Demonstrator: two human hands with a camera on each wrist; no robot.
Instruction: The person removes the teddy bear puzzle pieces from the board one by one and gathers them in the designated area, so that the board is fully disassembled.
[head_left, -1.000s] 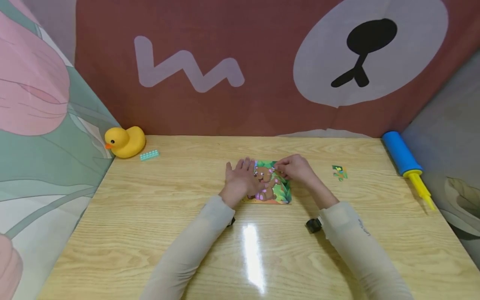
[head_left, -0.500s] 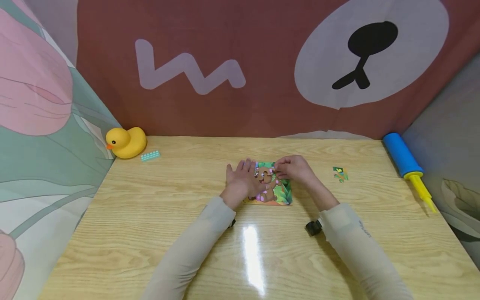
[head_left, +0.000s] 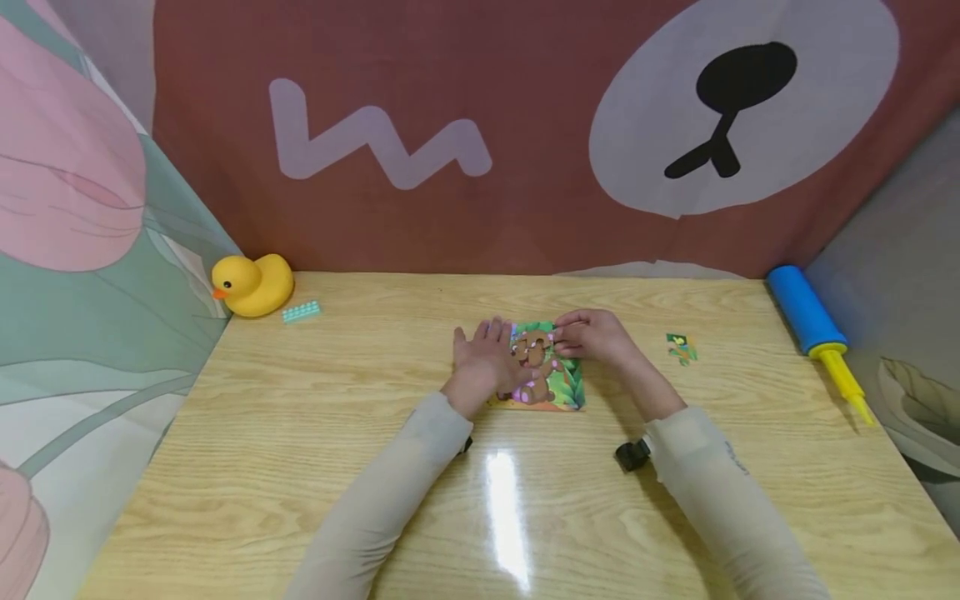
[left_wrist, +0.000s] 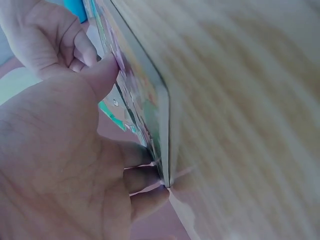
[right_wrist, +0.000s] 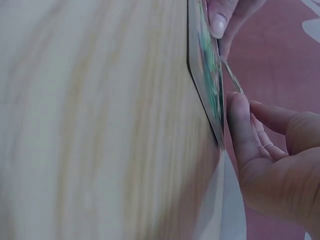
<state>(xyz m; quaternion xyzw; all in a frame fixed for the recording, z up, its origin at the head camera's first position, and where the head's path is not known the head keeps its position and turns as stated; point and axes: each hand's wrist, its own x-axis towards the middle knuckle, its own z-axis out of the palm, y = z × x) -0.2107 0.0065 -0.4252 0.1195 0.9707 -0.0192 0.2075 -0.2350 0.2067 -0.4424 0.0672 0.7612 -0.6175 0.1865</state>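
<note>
A jigsaw puzzle (head_left: 566, 392) with a brown bear and green leaves lies flat on the table in front of me. My left hand (head_left: 482, 364) lies over its left side, fingers fairly straight, the thumb pressing on the picture. In the left wrist view its fingertips (left_wrist: 150, 200) reach past the board's edge (left_wrist: 162, 115). At the upper right of the puzzle my right hand (head_left: 596, 337) pinches a puzzle piece (head_left: 537, 339). Seen from the right wrist, that thin piece (right_wrist: 232, 77) stands tilted above the board, its lower edge close to the surface.
A few loose puzzle pieces (head_left: 681, 348) lie to the right of my right hand. A yellow rubber duck (head_left: 255, 285) and a turquoise toy brick (head_left: 302, 312) sit at the back left. The blue and yellow pump (head_left: 813, 325) lies along the right edge of the table (head_left: 337, 417).
My right hand has shifted slightly to the right, and its fingers are spread a little more. The piece over the bear's head shows more clearly, tilted. My left hand stays in place.
</note>
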